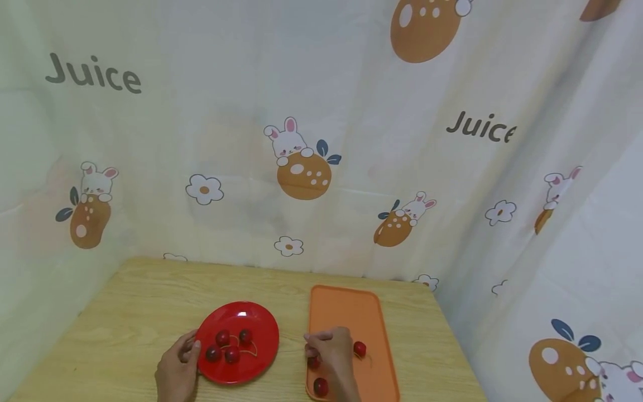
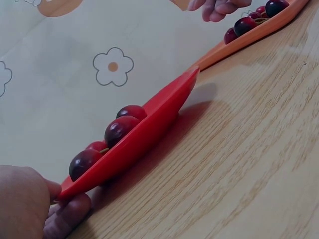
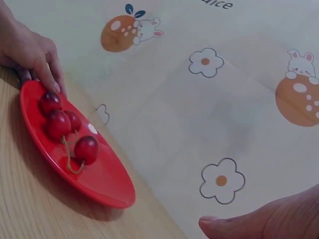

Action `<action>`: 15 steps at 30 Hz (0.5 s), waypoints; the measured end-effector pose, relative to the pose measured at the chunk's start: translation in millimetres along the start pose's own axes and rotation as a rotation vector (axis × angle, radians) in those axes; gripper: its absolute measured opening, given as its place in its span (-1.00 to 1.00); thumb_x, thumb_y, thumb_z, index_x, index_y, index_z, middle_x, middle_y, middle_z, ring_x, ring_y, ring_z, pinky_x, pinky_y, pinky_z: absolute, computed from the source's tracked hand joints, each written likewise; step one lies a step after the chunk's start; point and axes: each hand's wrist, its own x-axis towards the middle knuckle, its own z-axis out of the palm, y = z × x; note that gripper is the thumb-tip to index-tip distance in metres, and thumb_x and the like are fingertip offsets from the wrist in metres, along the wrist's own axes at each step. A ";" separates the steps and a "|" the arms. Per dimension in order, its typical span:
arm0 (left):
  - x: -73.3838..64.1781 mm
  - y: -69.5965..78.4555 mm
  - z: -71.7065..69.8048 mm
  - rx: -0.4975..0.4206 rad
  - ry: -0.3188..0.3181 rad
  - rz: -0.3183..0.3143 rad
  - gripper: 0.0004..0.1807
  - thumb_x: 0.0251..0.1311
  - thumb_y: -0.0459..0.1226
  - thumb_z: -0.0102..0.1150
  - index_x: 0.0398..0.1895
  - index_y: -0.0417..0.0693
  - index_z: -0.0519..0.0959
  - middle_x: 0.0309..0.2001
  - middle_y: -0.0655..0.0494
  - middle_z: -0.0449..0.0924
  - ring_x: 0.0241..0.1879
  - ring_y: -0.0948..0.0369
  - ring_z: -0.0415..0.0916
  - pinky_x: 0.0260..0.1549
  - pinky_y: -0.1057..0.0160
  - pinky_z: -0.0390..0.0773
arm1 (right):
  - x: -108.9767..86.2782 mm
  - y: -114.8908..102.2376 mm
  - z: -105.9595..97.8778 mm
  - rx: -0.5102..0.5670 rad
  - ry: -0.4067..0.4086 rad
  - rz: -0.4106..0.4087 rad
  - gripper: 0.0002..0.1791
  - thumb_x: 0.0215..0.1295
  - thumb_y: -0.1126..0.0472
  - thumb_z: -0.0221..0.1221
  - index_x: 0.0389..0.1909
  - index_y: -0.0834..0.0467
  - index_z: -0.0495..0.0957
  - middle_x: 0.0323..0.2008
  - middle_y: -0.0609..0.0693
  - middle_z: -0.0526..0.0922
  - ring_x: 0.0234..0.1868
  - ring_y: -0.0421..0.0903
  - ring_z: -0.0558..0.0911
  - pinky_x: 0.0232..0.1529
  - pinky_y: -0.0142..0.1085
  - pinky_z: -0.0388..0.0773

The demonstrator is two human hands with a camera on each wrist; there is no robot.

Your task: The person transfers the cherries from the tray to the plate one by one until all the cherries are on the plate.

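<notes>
My left hand (image 1: 177,365) grips the left rim of a round red plate (image 1: 261,357), thumb at the top edge and fingers below. In the left wrist view the plate (image 2: 164,107) is tilted, its hand-side edge between thumb and fingers. Several dark red cherries (image 1: 232,354) lie on it, some with thin stems (image 3: 68,154). Over the left side of an orange tray (image 1: 341,307) is my right hand (image 1: 331,349), its thumb (image 3: 239,221) extended, with nothing seen between the fingers (image 2: 214,11). Near that hand, more cherries (image 1: 359,349) lie on the tray, one partly hidden beneath it.
Plate and tray stand side by side on a light wooden table (image 1: 291,318), a strip of wood between them. A pale printed curtain (image 1: 226,139) with rabbits, fruit and flowers hangs behind the table and along its sides.
</notes>
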 end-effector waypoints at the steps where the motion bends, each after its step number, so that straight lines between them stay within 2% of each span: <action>1: 0.0 0.3 0.4 -0.004 0.001 -0.006 -0.56 0.60 -0.25 0.16 0.44 -0.15 0.58 0.13 -0.33 0.78 -0.25 0.14 0.74 -0.17 0.20 0.48 | 1.0 0.6 -3.0 0.000 0.003 0.001 -0.87 0.24 0.40 0.50 -0.36 0.43 0.80 -0.55 0.16 0.82 -0.60 -0.14 0.78 -0.47 -0.33 0.69; 9: 1.6 -0.5 1.8 -0.005 0.005 -0.020 -0.57 0.60 -0.25 0.18 0.44 -0.14 0.59 0.13 -0.32 0.78 -0.23 0.11 0.76 -0.19 0.23 0.47 | 2.1 1.8 -23.6 -0.043 0.015 -0.005 -0.83 0.29 0.36 0.50 -0.29 0.44 0.80 -0.47 0.22 0.84 -0.51 -0.05 0.82 -0.37 -0.21 0.77; 15: 2.2 -1.8 1.7 -0.011 0.006 -0.006 -0.57 0.60 -0.25 0.19 0.43 -0.14 0.60 0.12 -0.31 0.78 -0.27 0.16 0.74 -0.21 0.22 0.47 | 0.7 6.7 -36.0 -0.073 0.048 -0.015 -0.83 0.27 0.34 0.52 -0.30 0.42 0.81 -0.48 0.21 0.84 -0.51 -0.05 0.82 -0.36 -0.27 0.75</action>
